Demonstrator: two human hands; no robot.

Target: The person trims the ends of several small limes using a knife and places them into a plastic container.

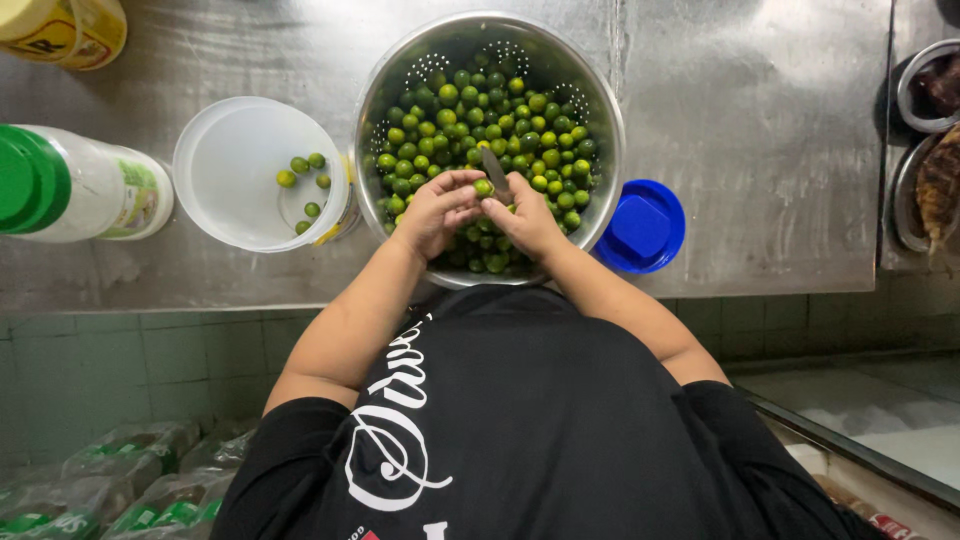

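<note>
A large steel colander [600, 110] full of small green limes stands on a steel counter. Over its near side, my left hand [432, 212] holds one small green lime [483, 186] between its fingertips. My right hand [527, 218] grips a small knife [494, 168], whose blade points away from me and rests against that lime. Left of the colander stands a white plastic tub [230, 160] with several limes in its bottom.
A blue lid [640, 228] lies right of the colander. A white jar with a green cap [70, 185] lies at the left, a yellow container [70, 28] in the far left corner. Metal bowls with dark food [930, 150] sit at the right edge.
</note>
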